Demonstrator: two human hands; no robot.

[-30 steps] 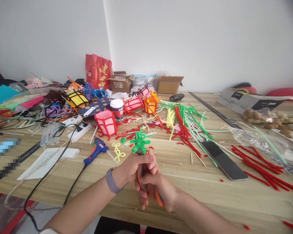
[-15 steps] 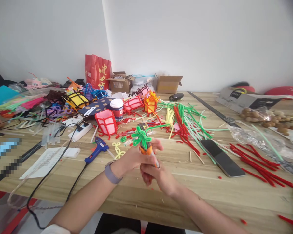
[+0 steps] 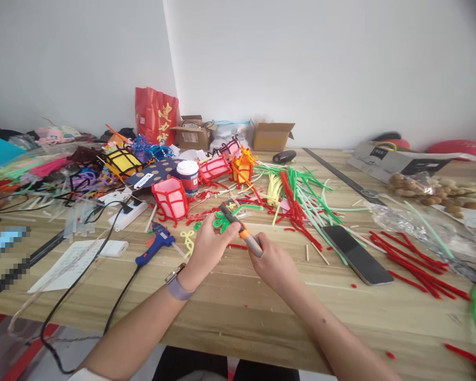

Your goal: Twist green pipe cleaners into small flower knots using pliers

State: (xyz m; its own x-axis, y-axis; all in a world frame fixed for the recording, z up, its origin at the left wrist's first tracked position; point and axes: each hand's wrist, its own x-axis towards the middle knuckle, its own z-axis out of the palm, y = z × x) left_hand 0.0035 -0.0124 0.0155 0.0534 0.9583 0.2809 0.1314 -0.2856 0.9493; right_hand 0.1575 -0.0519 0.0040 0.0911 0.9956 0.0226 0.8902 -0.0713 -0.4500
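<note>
My left hand (image 3: 211,233) pinches a green pipe-cleaner flower (image 3: 221,221), partly hidden behind the fingers and the tool. Wrapped around the orange and grey handles of a pair of pliers (image 3: 246,235) is my right hand (image 3: 273,263). The dark head of the pliers lies against the flower, pointing up and to the left; whether its jaws grip a stem I cannot tell. One green end sticks out to the right of the flower. Beyond my left hand, yellow pipe-cleaner loops (image 3: 188,242) lie on the wooden table (image 3: 222,328).
A blue glue gun (image 3: 156,246) with a trailing cord lies at left. Red-framed lanterns (image 3: 170,200) and a paper cup (image 3: 188,177) stand behind. Green and red pipe cleaners (image 3: 301,201), a black phone (image 3: 356,255) and red pipe cleaners (image 3: 420,267) spread rightward.
The flower has tipped away from facing me and sits lower behind my left fingers. My right hand has moved slightly right and up, and the pliers now slant across the flower.
</note>
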